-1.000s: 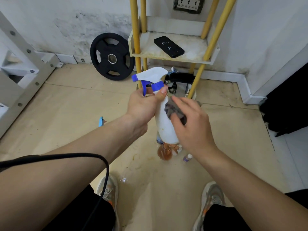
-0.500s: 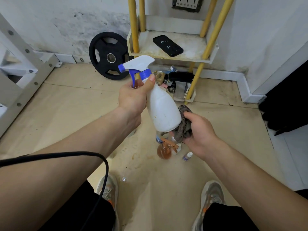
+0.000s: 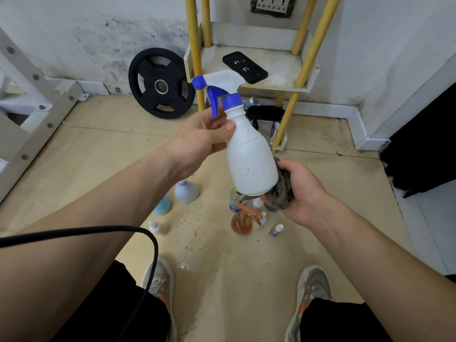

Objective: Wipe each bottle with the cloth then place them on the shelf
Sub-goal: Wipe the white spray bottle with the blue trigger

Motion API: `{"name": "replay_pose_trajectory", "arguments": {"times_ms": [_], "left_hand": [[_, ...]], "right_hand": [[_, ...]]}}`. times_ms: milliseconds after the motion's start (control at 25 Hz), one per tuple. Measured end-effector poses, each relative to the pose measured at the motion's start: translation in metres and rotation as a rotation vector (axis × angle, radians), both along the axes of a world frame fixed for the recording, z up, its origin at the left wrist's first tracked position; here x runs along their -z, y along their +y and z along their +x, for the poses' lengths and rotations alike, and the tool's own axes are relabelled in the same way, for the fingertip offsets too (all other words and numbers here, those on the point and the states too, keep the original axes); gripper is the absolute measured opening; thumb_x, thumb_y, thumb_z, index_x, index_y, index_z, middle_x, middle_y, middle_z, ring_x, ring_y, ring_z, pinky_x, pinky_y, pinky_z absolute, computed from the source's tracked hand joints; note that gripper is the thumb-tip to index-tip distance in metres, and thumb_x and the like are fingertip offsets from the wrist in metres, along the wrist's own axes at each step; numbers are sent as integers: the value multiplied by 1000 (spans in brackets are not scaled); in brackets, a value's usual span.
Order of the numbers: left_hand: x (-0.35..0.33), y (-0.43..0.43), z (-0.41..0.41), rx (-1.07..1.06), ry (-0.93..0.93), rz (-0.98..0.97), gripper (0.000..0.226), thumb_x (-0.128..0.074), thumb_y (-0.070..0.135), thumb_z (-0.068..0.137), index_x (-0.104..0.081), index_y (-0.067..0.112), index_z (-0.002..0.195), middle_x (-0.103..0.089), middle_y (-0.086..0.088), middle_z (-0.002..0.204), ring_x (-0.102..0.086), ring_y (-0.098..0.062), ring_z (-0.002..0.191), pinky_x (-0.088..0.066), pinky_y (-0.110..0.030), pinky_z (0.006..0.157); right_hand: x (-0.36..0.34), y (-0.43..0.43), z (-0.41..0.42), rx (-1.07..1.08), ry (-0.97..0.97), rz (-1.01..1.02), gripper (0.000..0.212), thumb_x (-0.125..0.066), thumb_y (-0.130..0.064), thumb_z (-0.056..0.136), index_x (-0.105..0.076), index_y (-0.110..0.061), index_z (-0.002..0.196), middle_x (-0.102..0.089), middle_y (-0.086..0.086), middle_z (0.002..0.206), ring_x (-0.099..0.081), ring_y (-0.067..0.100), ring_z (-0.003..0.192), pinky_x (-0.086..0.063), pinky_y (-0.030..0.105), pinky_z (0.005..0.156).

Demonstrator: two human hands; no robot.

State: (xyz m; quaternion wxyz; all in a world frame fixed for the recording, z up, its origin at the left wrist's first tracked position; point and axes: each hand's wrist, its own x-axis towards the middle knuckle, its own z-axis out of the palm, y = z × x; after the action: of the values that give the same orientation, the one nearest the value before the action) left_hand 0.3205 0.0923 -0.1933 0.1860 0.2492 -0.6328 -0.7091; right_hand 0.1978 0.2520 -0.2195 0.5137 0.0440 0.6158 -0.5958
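Holding the white spray bottle (image 3: 249, 164) in the air in front of me, I grip its neck with my left hand (image 3: 204, 137): thumb pressed on the shoulder, fingers curled behind, just under the blue trigger. The bottle tilts, nozzle up and to my left, base down toward my right. My right hand (image 3: 306, 191) lies palm up, fingers curled round a crumpled grey cloth (image 3: 281, 191), which touches the bottle's base and lower side. Beyond the bottle stands the shelf (image 3: 278, 67) with yellow poles, its pale tray carrying a flat black device (image 3: 244, 67). On the floor below my hands stand other bottles: an amber spray bottle (image 3: 243, 222), a pale blue bottle (image 3: 186, 191) and a small dropper bottle (image 3: 276, 230). A black weight plate (image 3: 160, 82) leans on the wall beside the shelf.
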Motion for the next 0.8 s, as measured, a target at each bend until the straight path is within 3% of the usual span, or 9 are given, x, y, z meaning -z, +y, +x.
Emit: {"name": "replay_pose_trajectory", "arguments": {"times_ms": [240, 360, 400, 480, 520, 600, 720, 800], "left_hand": [[-6, -6, 5, 166, 87, 128, 33, -55, 11, 97, -57, 6, 129, -69, -4, 117, -65, -19, 113, -55, -31, 89], [-3, -7, 5, 62, 12, 40, 27, -53, 13, 101, -63, 4, 124, -70, -11, 122, -68, -21, 112, -57, -33, 84], [-2, -5, 3, 8, -25, 21, 29, -56, 16, 100, -63, 1, 124, -71, -12, 117, -70, -19, 104, -57, -31, 79], [3, 3, -3, -77, -83, 10, 31, -60, 18, 99, -62, -5, 120, -70, -9, 100, -71, -13, 87, -56, -26, 69], [6, 9, -7, -104, -101, 17, 28, -61, 18, 98, -63, -4, 115, -70, -5, 91, -70, -11, 81, -56, -25, 65], [12, 20, -14, -154, -112, 54, 17, -63, 20, 98, -65, 3, 102, -70, 0, 80, -69, -11, 72, -56, -27, 63], [11, 20, -17, -262, -133, 92, 17, -65, 23, 97, -66, 10, 86, -71, 0, 75, -68, -13, 65, -56, -30, 61], [9, 12, -15, -332, -163, 129, 21, -66, 26, 96, -69, 5, 100, -75, -4, 85, -71, -18, 73, -57, -31, 63]], "right_hand": [[-7, 0, 2, -147, 106, -26, 24, -49, -21, 100, -70, -11, 93, -74, 8, 86, -72, 22, 68, -56, 34, 54], [-6, -3, 1, -177, 545, -73, 24, -53, -26, 95, -71, -11, 90, -69, 1, 81, -65, 17, 76, -57, 40, 67], [-7, -3, 3, -210, 725, -84, 21, -54, -28, 95, -72, -16, 94, -67, -6, 82, -60, 10, 76, -52, 32, 70], [-11, -1, 12, -279, 1029, -121, 28, -54, -21, 99, -69, -25, 122, -67, -13, 102, -59, 1, 89, -48, 20, 78], [-10, -1, 15, -301, 1189, -137, 38, -53, -16, 99, -62, -22, 136, -65, -8, 120, -59, 3, 106, -49, 21, 90], [-6, -1, 21, -355, 1505, -167, 49, -52, -11, 95, -53, -12, 144, -54, 5, 143, -49, 16, 133, -43, 34, 110], [9, 1, 27, -423, 1768, -123, 53, -50, -14, 93, -52, -9, 145, -48, 12, 150, -50, 30, 133, -46, 41, 108], [17, 6, 31, -442, 1842, -99, 51, -48, -18, 94, -53, -10, 144, -47, 12, 152, -58, 34, 120, -50, 42, 102]]}}
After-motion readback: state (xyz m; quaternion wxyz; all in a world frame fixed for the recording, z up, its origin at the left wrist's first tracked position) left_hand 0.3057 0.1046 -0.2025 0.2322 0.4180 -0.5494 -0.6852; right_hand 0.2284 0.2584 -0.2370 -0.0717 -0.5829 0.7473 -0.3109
